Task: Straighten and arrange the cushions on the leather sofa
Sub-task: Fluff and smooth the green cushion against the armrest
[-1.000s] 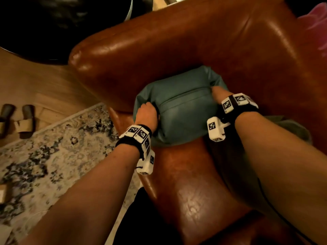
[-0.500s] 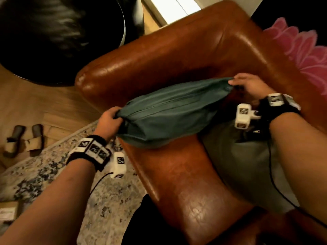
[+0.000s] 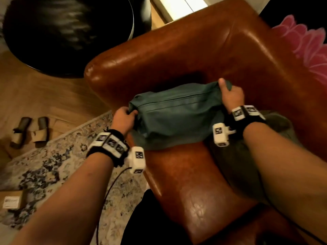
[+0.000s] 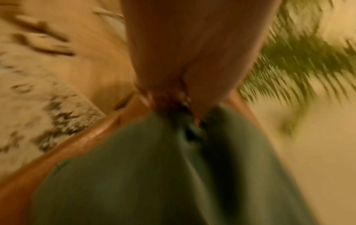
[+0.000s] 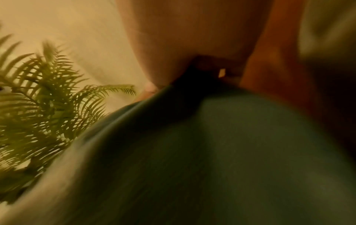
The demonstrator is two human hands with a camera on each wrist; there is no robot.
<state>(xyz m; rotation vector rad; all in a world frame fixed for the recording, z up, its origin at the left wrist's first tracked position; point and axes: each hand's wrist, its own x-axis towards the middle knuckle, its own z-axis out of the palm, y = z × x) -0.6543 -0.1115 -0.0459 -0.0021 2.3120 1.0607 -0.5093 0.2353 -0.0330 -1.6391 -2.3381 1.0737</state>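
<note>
A teal cushion [image 3: 177, 117] lies across the seat of the brown leather sofa [image 3: 185, 50], near the armrest corner. My left hand [image 3: 124, 117] grips its left end, fingers curled into the fabric. My right hand [image 3: 230, 96] grips its far right corner, thumb on top. Both wrist views are blurred; the teal cushion [image 4: 154, 175] fills the lower half under the left hand [image 4: 185, 94], and the cushion [image 5: 212, 152] does likewise below the right hand [image 5: 192, 64]. A grey-green cushion [image 3: 247, 156] lies on the seat under my right forearm.
A patterned rug [image 3: 44, 165] and wooden floor lie left of the sofa, with a pair of sandals [image 3: 30, 131] on the floor. A dark round table [image 3: 62, 32] stands at the upper left. A pink flower-shaped cushion [image 3: 304, 46] shows at the far right. A fern [image 5: 38, 94] stands behind.
The teal cushion was squeezed between both hands, then stretched out lengthwise by its ends; now it is lower on the seat, and my hands have drawn closer together, still gripping both ends.
</note>
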